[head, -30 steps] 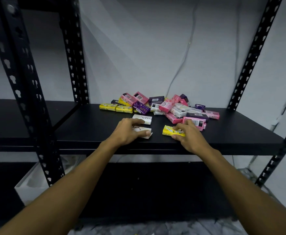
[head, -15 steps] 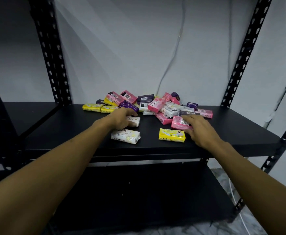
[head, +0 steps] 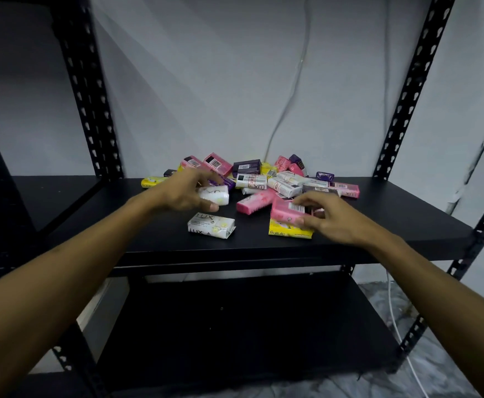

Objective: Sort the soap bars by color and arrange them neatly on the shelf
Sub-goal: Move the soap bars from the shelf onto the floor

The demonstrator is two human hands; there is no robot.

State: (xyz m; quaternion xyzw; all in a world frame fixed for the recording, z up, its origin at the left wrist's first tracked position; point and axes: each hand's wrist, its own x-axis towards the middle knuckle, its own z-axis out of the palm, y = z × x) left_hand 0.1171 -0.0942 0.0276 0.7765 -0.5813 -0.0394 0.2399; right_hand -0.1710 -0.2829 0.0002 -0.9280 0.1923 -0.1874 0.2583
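A heap of pink, purple, white and yellow soap bars lies at the back of the black shelf. My left hand grips a white soap bar, lifted a little off the shelf. Below it another white bar lies flat near the front. My right hand holds a pink soap bar just above a yellow bar that rests on the shelf. A loose pink bar lies between my hands.
Black perforated uprights frame the shelf. A lower shelf sits beneath. A second shelf unit adjoins on the left. Grey cables run down the wall behind the heap.
My left hand has picked a white bar out of the heap's front edge and lifted it. My right hand has taken up a pink bar and drawn it back over the yellow one.
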